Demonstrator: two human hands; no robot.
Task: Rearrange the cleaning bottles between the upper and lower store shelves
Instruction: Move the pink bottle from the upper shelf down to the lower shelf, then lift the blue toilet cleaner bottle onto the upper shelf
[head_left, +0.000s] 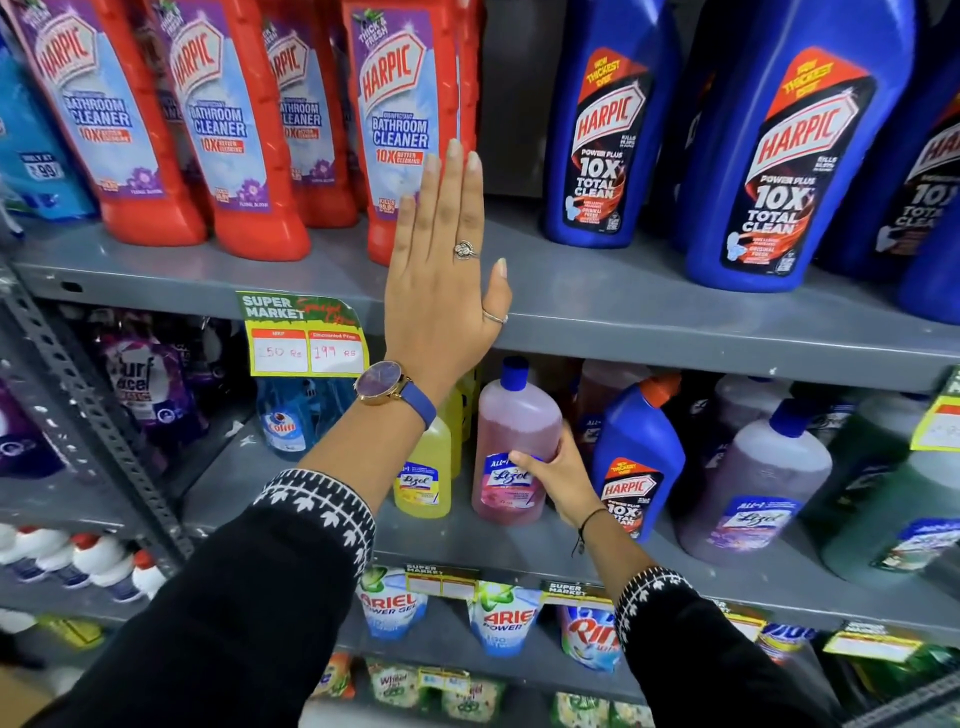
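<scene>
The right hand (558, 480) is gripping a pink bottle (511, 447), crowded between a yellow bottle (423, 478) and a blue bottle (636, 457); the left hand (441, 260) is hovering flat, fingers released, beside a red bottle (402, 104).

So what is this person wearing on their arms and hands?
Both arms are in black sleeves with white patterned cuffs. The left hand has two silver rings, one ornate and one plain, and that wrist carries a gold-rimmed watch with a purple face and blue strap. The right hand has a thin black wrist cord.
</scene>
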